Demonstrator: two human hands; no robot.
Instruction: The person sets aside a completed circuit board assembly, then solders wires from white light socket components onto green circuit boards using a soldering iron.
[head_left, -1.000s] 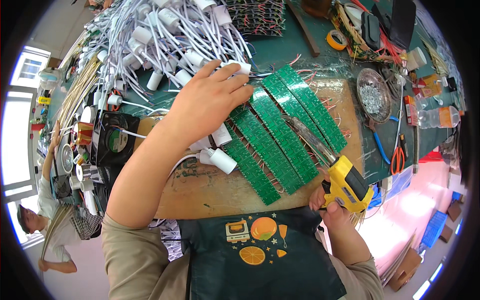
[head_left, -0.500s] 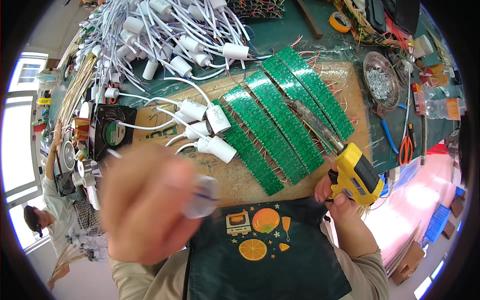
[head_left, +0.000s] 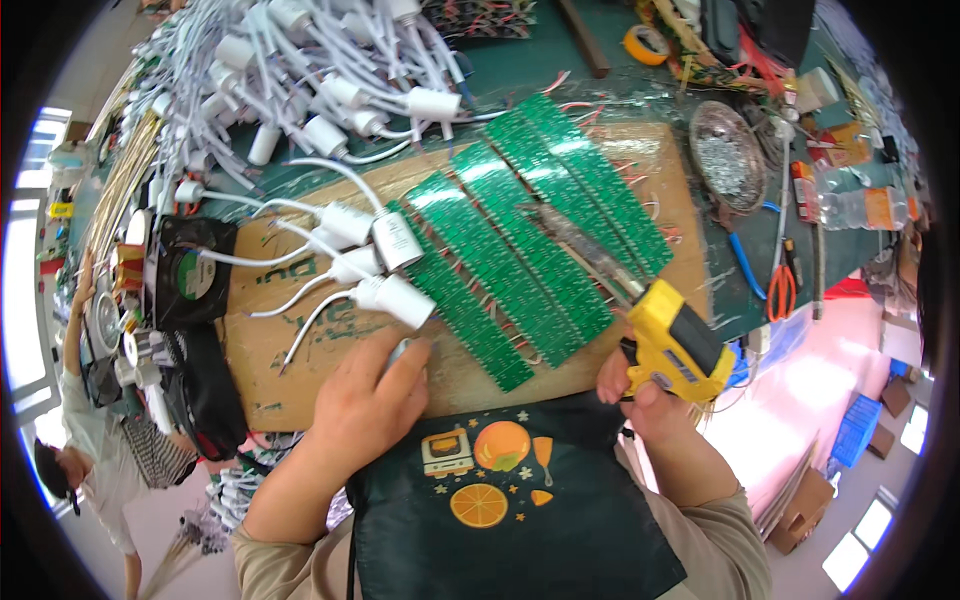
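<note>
I see the right hand gripping the yellow soldering gun, barrel over the green boards; it's likely stiff, rear-heavy (I'd hold behind the barrel). The left hand's grip seems to pinch a pale piece, mostly hidden.

Bright windows at left, dark green worktable, pinkish floor gleaming at right

a bare patch of brown board gives the left hand passage rightward to the near ends of the green circuit-board strips, but white lamp sockets block it straight ahead. the yellow soldering gun obstructs the strips' right side, its tip above them.
</note>
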